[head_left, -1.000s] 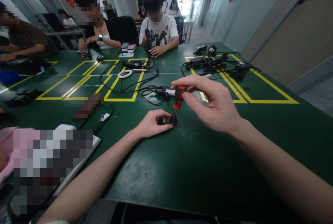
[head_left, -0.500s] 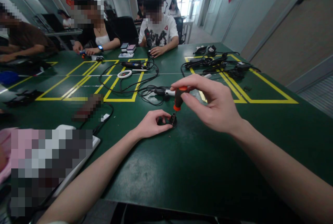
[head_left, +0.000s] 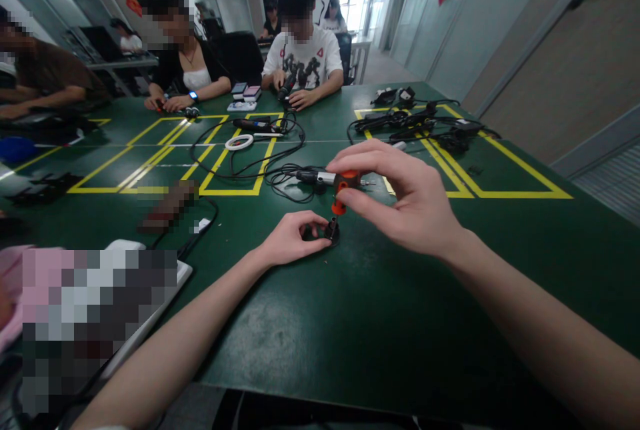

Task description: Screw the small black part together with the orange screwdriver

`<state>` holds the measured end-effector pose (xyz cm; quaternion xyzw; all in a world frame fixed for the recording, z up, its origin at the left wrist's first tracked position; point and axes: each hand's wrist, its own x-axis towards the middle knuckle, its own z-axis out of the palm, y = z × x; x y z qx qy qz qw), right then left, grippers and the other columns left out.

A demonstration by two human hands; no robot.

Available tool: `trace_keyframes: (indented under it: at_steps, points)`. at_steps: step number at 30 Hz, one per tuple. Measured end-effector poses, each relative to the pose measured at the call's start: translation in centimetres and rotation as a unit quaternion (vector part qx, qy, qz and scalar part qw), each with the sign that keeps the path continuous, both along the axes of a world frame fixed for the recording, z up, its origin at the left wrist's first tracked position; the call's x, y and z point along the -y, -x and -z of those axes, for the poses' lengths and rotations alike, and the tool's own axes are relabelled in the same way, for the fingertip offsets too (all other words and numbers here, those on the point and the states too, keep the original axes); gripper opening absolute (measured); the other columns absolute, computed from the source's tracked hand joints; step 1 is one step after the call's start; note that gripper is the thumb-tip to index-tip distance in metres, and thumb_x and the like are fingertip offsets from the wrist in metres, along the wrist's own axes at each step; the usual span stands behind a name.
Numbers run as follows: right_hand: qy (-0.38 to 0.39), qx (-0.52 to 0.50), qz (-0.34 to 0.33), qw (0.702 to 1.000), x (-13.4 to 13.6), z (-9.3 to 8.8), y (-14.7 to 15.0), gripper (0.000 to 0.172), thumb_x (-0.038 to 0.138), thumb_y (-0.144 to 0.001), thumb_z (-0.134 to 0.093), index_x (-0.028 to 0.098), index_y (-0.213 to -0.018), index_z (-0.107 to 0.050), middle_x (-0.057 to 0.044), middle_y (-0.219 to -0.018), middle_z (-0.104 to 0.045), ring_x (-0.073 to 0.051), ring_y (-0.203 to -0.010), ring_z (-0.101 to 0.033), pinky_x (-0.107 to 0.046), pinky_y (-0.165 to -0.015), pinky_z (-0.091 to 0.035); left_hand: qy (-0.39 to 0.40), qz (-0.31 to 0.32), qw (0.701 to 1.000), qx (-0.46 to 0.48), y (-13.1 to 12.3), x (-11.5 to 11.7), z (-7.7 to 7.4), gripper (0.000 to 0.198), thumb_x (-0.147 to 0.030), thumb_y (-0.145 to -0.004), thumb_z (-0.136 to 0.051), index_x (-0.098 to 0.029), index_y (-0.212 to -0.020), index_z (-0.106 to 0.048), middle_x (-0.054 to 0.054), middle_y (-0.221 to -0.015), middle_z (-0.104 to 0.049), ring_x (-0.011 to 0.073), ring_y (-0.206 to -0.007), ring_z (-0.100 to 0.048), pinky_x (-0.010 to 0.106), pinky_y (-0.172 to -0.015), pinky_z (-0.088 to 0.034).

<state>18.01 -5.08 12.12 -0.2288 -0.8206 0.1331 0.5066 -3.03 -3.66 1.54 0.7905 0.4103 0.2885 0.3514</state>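
Note:
My right hand (head_left: 400, 197) is closed around the orange and black handle of a screwdriver (head_left: 344, 191), thumb and fingers pinching it near the top. The shaft points down, its tip inside or against a small round black part (head_left: 332, 233) on the green table. My left hand (head_left: 297, 238) grips that part from the left with thumb and fingers, holding it on the tabletop. What lies inside the part is too small to make out. Just behind the screwdriver lies a silver and black pen-shaped tool (head_left: 320, 177) with a cable.
Yellow tape (head_left: 230, 193) marks rectangles on the green table (head_left: 350, 323). Coiled black cables (head_left: 425, 120) lie at the back right, a white tape roll (head_left: 239, 142) at the back centre. A white-edged device (head_left: 183, 273) is at the left. Co-workers sit across, one person (head_left: 305, 60) holding a dark tool.
My right hand has shifted slightly, and the screwdriver handle has turned and tilted a little. My left hand and the black part stay put. The co-worker opposite has lowered the dark tool.

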Motion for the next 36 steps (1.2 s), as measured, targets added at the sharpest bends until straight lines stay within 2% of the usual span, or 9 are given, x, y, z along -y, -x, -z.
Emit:
trace_keyframes:
  at_steps: [3, 10, 17, 23, 30, 36]
  points:
    - [-0.006, -0.003, 0.015, 1.000, 0.02, -0.04, 0.11, 0.018, 0.019, -0.092, -0.070, 0.026, -0.106, -0.078, -0.007, -0.105, -0.075, -0.023, -0.097, -0.069, -0.039, -0.083, -0.060, 0.001, -0.002, 1.000, -0.002, 0.01, 0.05, -0.10, 0.031, -0.036, -0.080, -0.077, -0.014, -0.102, -0.076, 0.002, -0.082, -0.070, 0.0101, -0.067, -0.054, 0.024, -0.064, -0.041]
    - [0.019, 0.002, -0.013, 1.000, 0.06, 0.10, 0.03, 0.032, 0.011, -0.096, -0.057, 0.025, -0.118, -0.075, -0.006, -0.110, -0.077, -0.022, -0.097, -0.071, -0.038, -0.086, -0.060, 0.000, -0.001, 1.000, -0.002, 0.07, 0.02, 0.00, 0.032, -0.036, -0.080, -0.078, -0.013, -0.103, -0.076, 0.001, -0.079, -0.067, 0.0096, -0.066, -0.053, 0.023, -0.063, -0.039]
    - [-0.006, -0.011, 0.010, 1.000, -0.01, 0.09, 0.18, 0.019, 0.018, -0.093, -0.069, 0.024, -0.108, -0.078, -0.007, -0.104, -0.075, -0.023, -0.096, -0.069, -0.038, -0.083, -0.060, -0.004, 0.001, 1.000, -0.002, 0.08, 0.05, -0.09, 0.030, -0.035, -0.081, -0.077, -0.014, -0.102, -0.076, 0.001, -0.080, -0.068, 0.0097, -0.067, -0.053, 0.023, -0.064, -0.040]
    - [0.038, -0.006, -0.005, 0.999, 0.13, 0.19, 0.06, 0.031, 0.010, -0.096, -0.056, 0.023, -0.116, -0.075, -0.006, -0.108, -0.077, -0.021, -0.096, -0.072, -0.035, -0.083, -0.061, -0.002, -0.001, 1.000, -0.004, 0.02, 0.03, -0.04, 0.031, -0.036, -0.081, -0.077, -0.014, -0.102, -0.076, 0.002, -0.082, -0.069, 0.0098, -0.067, -0.053, 0.024, -0.064, -0.041]
    - [0.001, -0.014, 0.010, 1.000, 0.00, -0.02, 0.20, 0.015, 0.019, -0.093, -0.069, 0.025, -0.103, -0.077, -0.007, -0.102, -0.076, -0.023, -0.095, -0.070, -0.038, -0.083, -0.061, 0.002, -0.002, 1.000, -0.003, 0.11, 0.03, -0.04, 0.031, -0.037, -0.081, -0.078, -0.014, -0.101, -0.076, 0.001, -0.081, -0.069, 0.0097, -0.066, -0.054, 0.023, -0.064, -0.042]
    - [0.032, -0.012, -0.005, 0.999, 0.10, 0.21, 0.16, 0.028, 0.012, -0.097, -0.056, 0.022, -0.117, -0.072, -0.007, -0.108, -0.077, -0.020, -0.096, -0.073, -0.035, -0.083, -0.061, 0.000, -0.003, 1.000, -0.006, 0.06, 0.08, -0.06, 0.031, -0.036, -0.081, -0.077, -0.014, -0.103, -0.076, 0.002, -0.082, -0.069, 0.0096, -0.067, -0.053, 0.023, -0.065, -0.042]
